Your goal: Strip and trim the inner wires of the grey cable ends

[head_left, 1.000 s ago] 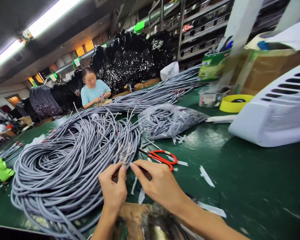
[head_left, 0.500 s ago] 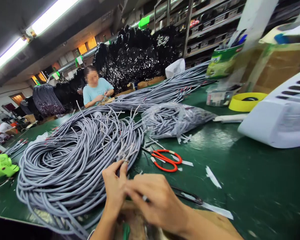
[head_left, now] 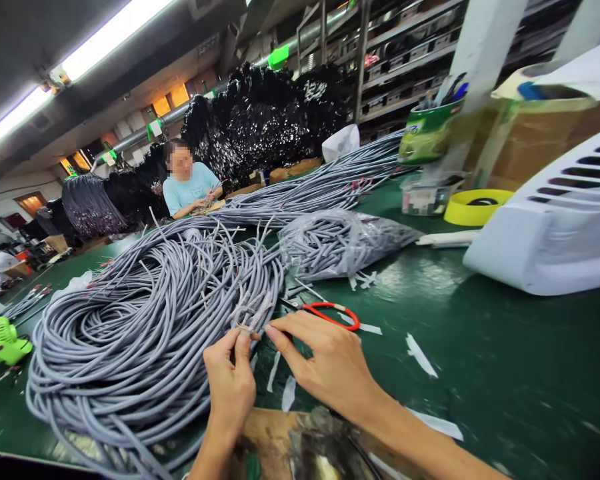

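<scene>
A big coil of grey cables (head_left: pixel 145 333) lies on the green table (head_left: pixel 505 373) in front of me. My left hand (head_left: pixel 230 380) pinches the end of one grey cable (head_left: pixel 247 319) at the coil's near right edge. My right hand (head_left: pixel 330 363) sits just right of it, its forefinger and thumb meeting at the same cable end; whether it holds anything small I cannot make out. Red-handled scissors (head_left: pixel 330 312) lie just beyond my right hand, partly hidden by it.
A clear bag of cut cables (head_left: pixel 340 243) lies behind the scissors. White paper strips (head_left: pixel 420 353) litter the table. A white vented casing (head_left: pixel 555 220), yellow tape roll (head_left: pixel 473 205) and boxes stand right. A person in a blue shirt (head_left: pixel 187 187) works across the table. Small green fan (head_left: pixel 3 339) at left.
My right hand, which had drawn back over my left hand half a second ago, has moved forward again to the cable end. The left hand keeps its pinch.
</scene>
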Motion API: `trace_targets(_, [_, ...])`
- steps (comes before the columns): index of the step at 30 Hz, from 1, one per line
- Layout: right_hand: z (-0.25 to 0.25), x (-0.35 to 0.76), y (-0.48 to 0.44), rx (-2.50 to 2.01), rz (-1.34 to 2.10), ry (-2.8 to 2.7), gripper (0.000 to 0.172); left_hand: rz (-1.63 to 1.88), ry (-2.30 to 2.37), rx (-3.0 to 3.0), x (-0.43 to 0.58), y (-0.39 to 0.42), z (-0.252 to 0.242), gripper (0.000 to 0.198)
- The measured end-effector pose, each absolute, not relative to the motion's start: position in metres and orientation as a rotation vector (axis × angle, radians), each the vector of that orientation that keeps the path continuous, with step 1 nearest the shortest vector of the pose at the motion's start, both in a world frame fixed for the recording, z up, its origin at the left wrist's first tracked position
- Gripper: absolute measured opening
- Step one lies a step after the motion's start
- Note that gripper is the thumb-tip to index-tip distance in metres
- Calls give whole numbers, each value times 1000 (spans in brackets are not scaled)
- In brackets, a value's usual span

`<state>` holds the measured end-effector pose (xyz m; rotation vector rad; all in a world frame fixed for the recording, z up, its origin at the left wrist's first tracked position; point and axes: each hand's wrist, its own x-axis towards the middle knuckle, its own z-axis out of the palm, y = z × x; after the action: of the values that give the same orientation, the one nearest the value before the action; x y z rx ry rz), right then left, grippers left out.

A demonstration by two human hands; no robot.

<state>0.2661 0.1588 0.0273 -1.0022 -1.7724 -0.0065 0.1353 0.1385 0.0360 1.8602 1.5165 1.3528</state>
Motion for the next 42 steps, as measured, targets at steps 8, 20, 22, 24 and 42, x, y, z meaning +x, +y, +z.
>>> trace_targets(8, [28, 268, 160, -985, 103, -1802, 27, 1354, 1488, 1809, 135, 138, 37, 33])
trace_targets(20, [32, 258, 143, -700, 231, -1809, 29, 1320, 1421, 1580, 134, 148, 30, 28])
trace_targets(22, [32, 254, 136, -488, 117, -1910, 32, 1364, 1452, 1465, 132, 153, 27, 29])
trace_targets(24, [31, 253, 135, -472, 141, -1911, 32, 1362, 1395, 1359, 131, 154, 27, 34])
trace_targets(42, [27, 256, 162, -952, 583, -1741, 31, 1208, 1150, 1301, 135, 145, 35, 47])
